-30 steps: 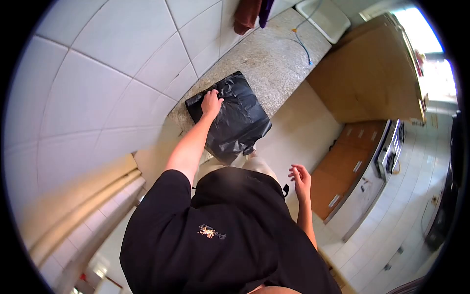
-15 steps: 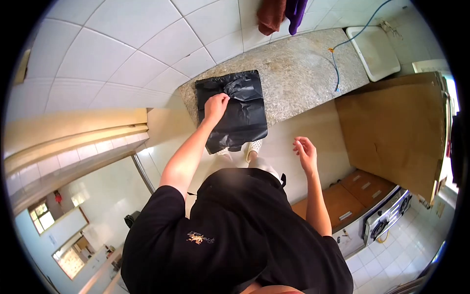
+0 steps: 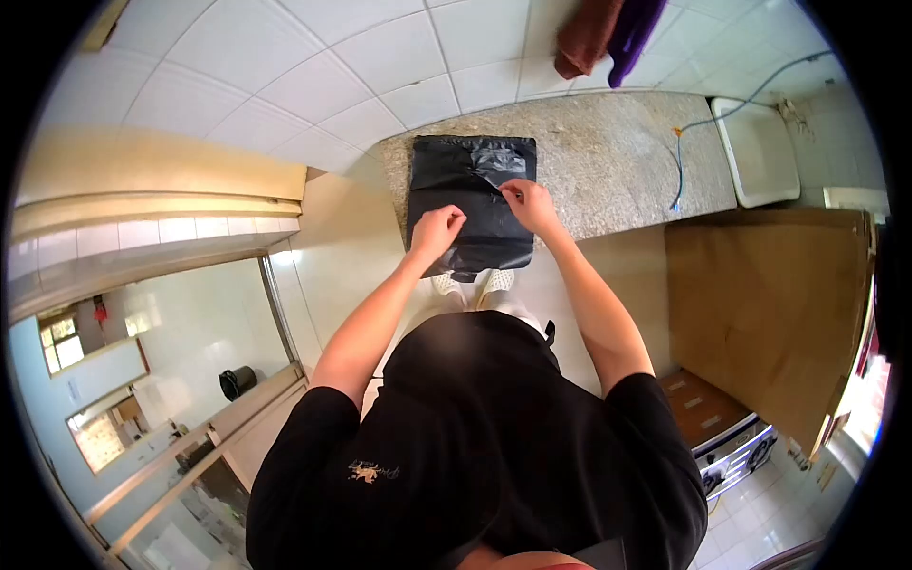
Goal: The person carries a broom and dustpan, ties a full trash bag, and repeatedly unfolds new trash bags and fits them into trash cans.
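Note:
A black plastic bag (image 3: 475, 249) lies flat on the speckled stone counter (image 3: 608, 161), its near edge hanging over the front. Creases run across its surface, and a fold rises near the middle. My right hand (image 3: 532, 205) pinches that fold between thumb and fingers. Lower on the bag, towards its left side, is my left hand (image 3: 440, 231) with its fingertips closed together. Whether the left fingertips grip plastic is too small to make out. The two hands are apart, both over the bag.
A blue hose (image 3: 680, 166) lies on the counter, running to a white sink (image 3: 739, 157) at the right. Brown and purple cloths (image 3: 587, 43) hang on the tiled wall. A large brown board (image 3: 765, 313) stands to the right, near a gas stove (image 3: 746, 461).
My right hand has come from beside my body onto the bag and pinches its fold. My left hand has moved nearer to me. The crumpled top of the bag lies flatter.

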Demonstrator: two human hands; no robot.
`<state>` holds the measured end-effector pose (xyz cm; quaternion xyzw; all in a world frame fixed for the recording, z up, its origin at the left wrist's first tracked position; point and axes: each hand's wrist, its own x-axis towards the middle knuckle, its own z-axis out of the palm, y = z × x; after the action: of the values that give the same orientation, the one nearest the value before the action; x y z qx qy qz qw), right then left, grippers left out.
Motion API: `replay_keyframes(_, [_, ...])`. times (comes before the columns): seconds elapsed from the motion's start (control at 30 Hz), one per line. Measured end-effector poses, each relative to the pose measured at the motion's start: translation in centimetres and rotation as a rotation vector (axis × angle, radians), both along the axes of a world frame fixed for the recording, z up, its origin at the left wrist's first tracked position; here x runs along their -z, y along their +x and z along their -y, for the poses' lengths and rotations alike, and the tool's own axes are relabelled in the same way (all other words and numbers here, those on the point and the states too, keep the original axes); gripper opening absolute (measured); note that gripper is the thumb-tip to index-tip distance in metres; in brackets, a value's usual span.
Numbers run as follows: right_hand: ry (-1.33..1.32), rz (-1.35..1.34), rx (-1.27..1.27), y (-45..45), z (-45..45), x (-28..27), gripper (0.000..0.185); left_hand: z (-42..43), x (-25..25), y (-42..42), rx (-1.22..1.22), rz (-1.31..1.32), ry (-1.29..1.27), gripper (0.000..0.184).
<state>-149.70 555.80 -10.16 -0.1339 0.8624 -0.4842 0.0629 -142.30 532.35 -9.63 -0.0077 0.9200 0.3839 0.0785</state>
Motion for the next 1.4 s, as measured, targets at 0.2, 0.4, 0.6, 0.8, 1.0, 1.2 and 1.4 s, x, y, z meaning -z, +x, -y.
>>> replay_keyframes(0.2, [0.329, -0.064, 0.285, -5.0, 5.7, 6.3, 0.031, 2.8, -0.8, 5.2, -0.04, 0.005, 0.103, 0.016])
replay_keyframes(0.4, [0.514, 0.289, 0.2, -5.0, 6.6, 8.1, 0.019, 8.9, 0.5, 11.6, -0.202, 0.031, 0.14, 0.018])
replay_keyframes(0.6, [0.288, -0.18, 0.193, -5.2, 8.2, 4.6, 0.019, 13.2, 3.0, 12.8, -0.235, 0.044, 0.19, 0.019])
replay_keyframes(0.8, [0.445, -0.223, 0.029, -5.9, 8.6, 2.9, 0.02, 14.4, 2.3, 9.7, -0.18, -0.008, 0.213, 0.018])
replay_keyframes(1.0, [0.388, -0.378, -0.096, -2.6, 8.5, -1.4, 0.019, 9.8, 1.9, 4.3, -0.209, 0.201, 0.766, 0.026])
replay_keyframes(1.2, [0.313, -0.164, -0.088, 1.7, 8.9, -4.6, 0.018, 3.2, -0.7, -1.6, -0.363, 0.503, 1.113, 0.028])
replay_keyframes(1.4, [0.112, 0.135, -0.037, 2.3, 6.6, -4.2, 0.017, 0.0, 1.3, -2.0, -0.422, 0.56, 1.182, 0.023])
